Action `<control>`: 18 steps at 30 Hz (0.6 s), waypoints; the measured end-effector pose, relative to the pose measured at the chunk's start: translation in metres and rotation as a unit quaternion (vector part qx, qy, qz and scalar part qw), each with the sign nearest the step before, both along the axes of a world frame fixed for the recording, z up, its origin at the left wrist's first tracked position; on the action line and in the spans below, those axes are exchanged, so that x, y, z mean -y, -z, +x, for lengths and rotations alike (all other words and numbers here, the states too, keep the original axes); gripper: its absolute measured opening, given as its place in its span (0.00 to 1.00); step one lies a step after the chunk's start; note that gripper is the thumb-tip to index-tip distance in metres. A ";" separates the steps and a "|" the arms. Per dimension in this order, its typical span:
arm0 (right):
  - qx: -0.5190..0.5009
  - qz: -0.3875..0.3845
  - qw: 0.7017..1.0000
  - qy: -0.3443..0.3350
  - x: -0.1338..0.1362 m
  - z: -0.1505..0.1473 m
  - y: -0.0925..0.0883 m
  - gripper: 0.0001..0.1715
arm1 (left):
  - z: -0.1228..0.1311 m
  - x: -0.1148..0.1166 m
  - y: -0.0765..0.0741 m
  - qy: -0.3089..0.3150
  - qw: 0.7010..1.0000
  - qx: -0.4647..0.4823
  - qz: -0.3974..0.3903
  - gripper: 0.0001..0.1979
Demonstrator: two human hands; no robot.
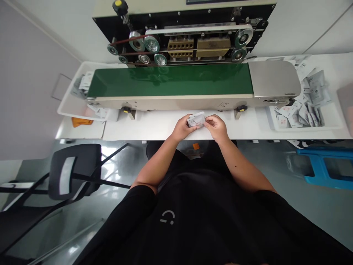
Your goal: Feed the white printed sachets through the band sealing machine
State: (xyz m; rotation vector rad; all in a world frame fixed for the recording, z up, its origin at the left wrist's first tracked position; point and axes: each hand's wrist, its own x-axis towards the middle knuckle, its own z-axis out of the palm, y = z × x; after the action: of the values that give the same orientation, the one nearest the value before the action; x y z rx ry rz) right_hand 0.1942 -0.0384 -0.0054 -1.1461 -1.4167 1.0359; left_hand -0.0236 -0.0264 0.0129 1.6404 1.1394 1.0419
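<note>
A small white pouch point(196, 119) with dark print is held between both my hands just above the white table point(154, 127), in front of the sealing machine. My left hand point(182, 127) pinches its left edge, fingers closed. My right hand point(216, 125) pinches its right edge, fingers curled. The green conveyor belt point(171, 80) of the machine runs left to right directly beyond the pouch, with nothing on it.
A white tray point(332, 121) at the right holds several loose white pouches point(303, 106). A white bin point(68, 108) at the belt's left end holds more pouches. A black chair point(73, 176) stands at the lower left, a blue stool point(325, 167) at the right.
</note>
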 end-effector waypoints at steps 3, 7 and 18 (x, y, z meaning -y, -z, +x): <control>0.005 -0.015 0.999 -0.044 0.004 -0.005 0.001 0.18 | -0.001 0.001 0.005 -0.026 1.000 0.009 0.001 0.26; -0.006 -0.073 0.996 -0.044 0.010 -0.013 0.003 0.23 | -0.002 0.001 0.008 -0.029 0.999 0.022 -0.010 0.29; -0.009 -0.058 0.997 0.050 0.021 -0.006 -0.016 0.21 | -0.003 0.001 -0.002 -0.040 0.998 0.002 -0.043 0.27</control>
State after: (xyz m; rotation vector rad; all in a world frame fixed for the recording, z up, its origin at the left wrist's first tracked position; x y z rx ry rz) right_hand 0.1878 -0.0593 0.0110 -1.2752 -1.2862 1.0651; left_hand -0.0269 -0.0279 0.0148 1.5362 1.2396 1.0322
